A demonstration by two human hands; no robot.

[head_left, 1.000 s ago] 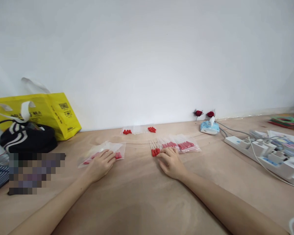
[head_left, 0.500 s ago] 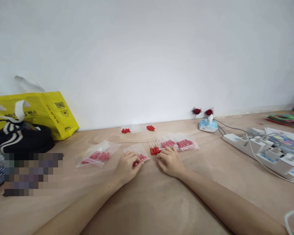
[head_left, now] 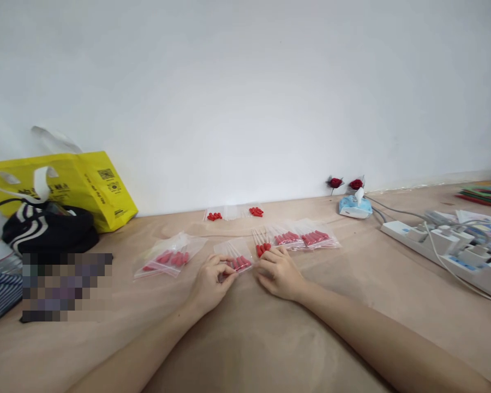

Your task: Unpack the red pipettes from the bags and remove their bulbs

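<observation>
My left hand (head_left: 213, 279) is closed, thumb and index finger pinched at the near edge of a small clear zip bag (head_left: 224, 249). Inside that bag lie several thin pale sticks with red heads (head_left: 241, 263). My right hand (head_left: 281, 274) rests on the table with its fingers curled, close to the bag's right side. What its fingertips hold, if anything, is hidden. Just behind them is a bunch of loose red-headed sticks (head_left: 263, 249), partly covered by the hand.
Filled zip bags lie to the left (head_left: 169, 258) and right (head_left: 316, 238). Near the wall is another bag (head_left: 231, 212) with red heads at both ends. A yellow tote (head_left: 110, 191), tissue pack (head_left: 355, 207), two red roses (head_left: 334, 183) and a loaded power strip (head_left: 437, 250) surround the tabletop (head_left: 245, 349).
My left fingers have shifted off the red heads, so more of the bag's sticks show. My right hand has moved slightly left toward that bag. The view has swung a little left.
</observation>
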